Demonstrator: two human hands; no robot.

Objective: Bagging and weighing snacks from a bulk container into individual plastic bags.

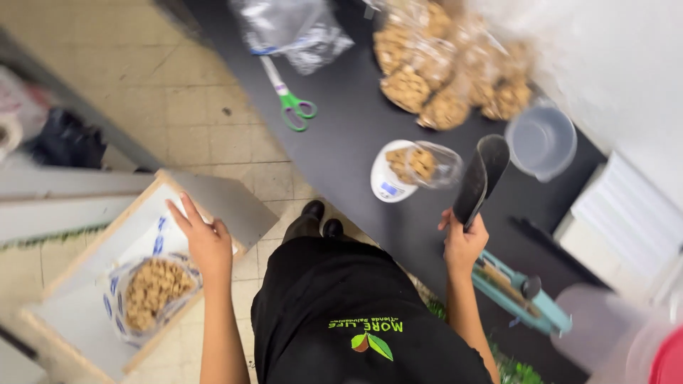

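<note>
My left hand (203,242) is spread flat with its fingers apart, over the near edge of a wooden box (85,256) on the floor side. It holds nothing. Just beside it in the box lies an open clear bag of brown crunchy pieces (151,290). My right hand (462,245) is closed on the handle of a black scoop (482,174), held upright above the dark counter (348,135). A little beyond the scoop, a small white scale (384,186) carries a clear bag of the same brown pieces (416,163).
Green-handled scissors (293,105) and empty clear bags (292,28) lie at the counter's far end. A pile of filled bags (448,71) sits next to a clear plastic jug (541,142). A teal bag sealer (519,291) and a red-lidded container (665,359) stand near my right arm.
</note>
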